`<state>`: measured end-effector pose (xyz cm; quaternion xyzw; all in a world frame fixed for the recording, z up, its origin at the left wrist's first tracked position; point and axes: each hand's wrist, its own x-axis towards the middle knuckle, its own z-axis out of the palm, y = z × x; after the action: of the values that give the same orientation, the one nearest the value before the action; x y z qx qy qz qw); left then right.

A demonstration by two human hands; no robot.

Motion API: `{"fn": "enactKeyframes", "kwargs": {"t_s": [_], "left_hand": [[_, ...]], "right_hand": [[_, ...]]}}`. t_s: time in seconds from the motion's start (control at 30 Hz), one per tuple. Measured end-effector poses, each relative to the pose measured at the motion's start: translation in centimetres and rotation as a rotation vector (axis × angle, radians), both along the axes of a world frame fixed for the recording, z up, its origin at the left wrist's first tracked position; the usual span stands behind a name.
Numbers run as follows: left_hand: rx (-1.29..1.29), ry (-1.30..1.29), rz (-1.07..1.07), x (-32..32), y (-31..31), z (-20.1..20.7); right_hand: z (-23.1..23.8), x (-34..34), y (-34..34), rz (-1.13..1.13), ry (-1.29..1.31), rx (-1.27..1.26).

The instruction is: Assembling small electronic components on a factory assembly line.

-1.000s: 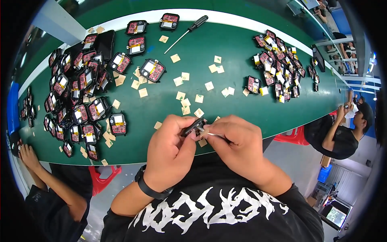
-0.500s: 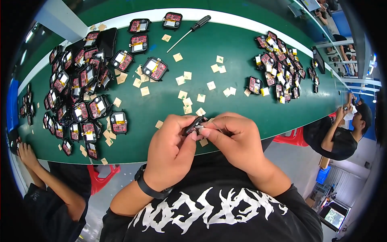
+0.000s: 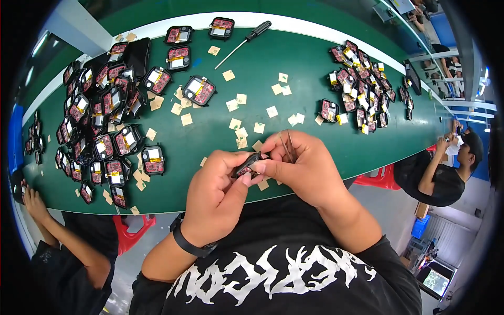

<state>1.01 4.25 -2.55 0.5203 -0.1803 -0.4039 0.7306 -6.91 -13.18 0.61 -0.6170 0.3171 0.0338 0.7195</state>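
Close to my body, over the near edge of the table, my left hand (image 3: 216, 190) is closed around a small black device housing (image 3: 248, 166) with a red circuit board partly showing. The housing is tilted, and much of it lies under my fingers. My right hand (image 3: 300, 169) holds thin metal tweezers (image 3: 288, 146) tucked against the palm, their prongs sticking up past the index finger. The right thumb and fingertips also press on the housing's right side; what lies under them is hidden.
A heap of open housings (image 3: 107, 113) fills the green table's (image 3: 178, 194) left side; another pile (image 3: 362, 86) is to the right. Paper squares (image 3: 271, 111) lie scattered between. A screwdriver (image 3: 244, 44) rests at the back. Co-workers sit left and right beside red stools (image 3: 379, 179).
The tweezers have swung upright into my right palm, away from the housing. My right thumb and fingertips now press directly on it, and the housing has tilted slightly.
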Motion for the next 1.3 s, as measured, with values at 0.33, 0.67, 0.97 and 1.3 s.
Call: {"fn": "enactKeyframes", "kwargs": {"t_s": [0.33,0.67,0.97,1.3], "left_hand": [[-0.025,0.268,-0.038,1.1,-0.1,0.8],[0.027,0.254,-0.12,1.8,1.4,3.3],[0.113,0.014,-0.284,2.7,3.2,2.5],[0.052,0.242,-0.216,3.5,5.0,1.9]], "right_hand": [[0.5,-1.0,-0.2,-0.029,-0.006,0.042],[3.3,-1.2,-1.0,0.382,-0.424,-0.852],[5.0,0.0,0.3,0.849,-0.503,-1.398],[3.8,1.6,1.6,0.784,-0.559,-1.275]]}}
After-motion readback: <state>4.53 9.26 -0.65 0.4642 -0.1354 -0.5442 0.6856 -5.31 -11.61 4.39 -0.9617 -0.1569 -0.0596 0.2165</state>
